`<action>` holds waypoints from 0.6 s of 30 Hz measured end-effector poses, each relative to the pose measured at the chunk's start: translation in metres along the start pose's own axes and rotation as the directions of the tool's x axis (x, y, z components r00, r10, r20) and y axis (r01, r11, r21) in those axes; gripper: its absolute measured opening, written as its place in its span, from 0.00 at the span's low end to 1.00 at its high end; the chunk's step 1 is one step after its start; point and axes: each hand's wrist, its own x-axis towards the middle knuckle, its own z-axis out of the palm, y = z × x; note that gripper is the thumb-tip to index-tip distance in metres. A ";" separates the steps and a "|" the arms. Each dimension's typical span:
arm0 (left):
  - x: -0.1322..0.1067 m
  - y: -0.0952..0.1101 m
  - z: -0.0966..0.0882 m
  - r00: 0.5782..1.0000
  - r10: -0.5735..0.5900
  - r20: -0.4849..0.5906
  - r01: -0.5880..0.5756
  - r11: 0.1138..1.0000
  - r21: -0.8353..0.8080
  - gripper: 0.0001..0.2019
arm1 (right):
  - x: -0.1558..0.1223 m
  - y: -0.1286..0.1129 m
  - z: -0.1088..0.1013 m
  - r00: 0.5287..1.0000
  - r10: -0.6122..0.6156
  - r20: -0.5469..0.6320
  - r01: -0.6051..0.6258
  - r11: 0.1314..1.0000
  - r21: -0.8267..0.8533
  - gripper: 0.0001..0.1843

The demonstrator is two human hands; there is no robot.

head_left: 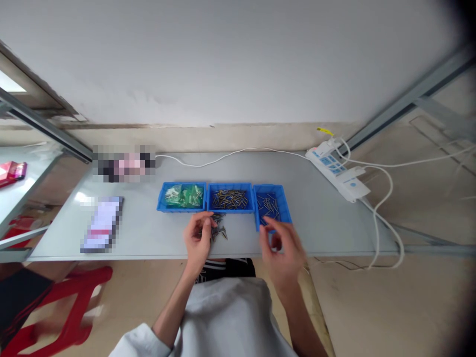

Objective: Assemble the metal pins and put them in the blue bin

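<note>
Left hand, fingers pinched on pins from the loose pin pile, which lies on the grey table just in front of the middle blue bin. Right hand, motion-blurred, fingers half curled at the front edge of the right blue bin; whether it grips anything cannot be told.

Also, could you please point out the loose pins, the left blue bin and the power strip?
loose pins [218,232]: head view, middle of the pile.
left blue bin [181,209]: head view, its front wall.
power strip [336,171]: head view, middle of its white body.
</note>
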 end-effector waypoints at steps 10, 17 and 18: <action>0.001 0.000 -0.001 0.997 -0.056 0.051 0.056 0.998 -0.002 0.14 | -0.038 -0.009 0.056 0.910 -0.021 0.415 0.052 0.997 -0.062 0.12; 0.005 0.006 0.001 0.995 -0.052 0.083 0.053 0.999 -0.005 0.16 | -0.034 -0.012 0.061 0.783 0.231 0.578 -0.051 0.949 -0.312 0.11; 0.005 0.006 0.001 0.995 -0.055 0.085 0.055 0.998 -0.002 0.16 | -0.034 -0.012 0.061 0.774 0.248 0.582 -0.063 0.946 -0.319 0.10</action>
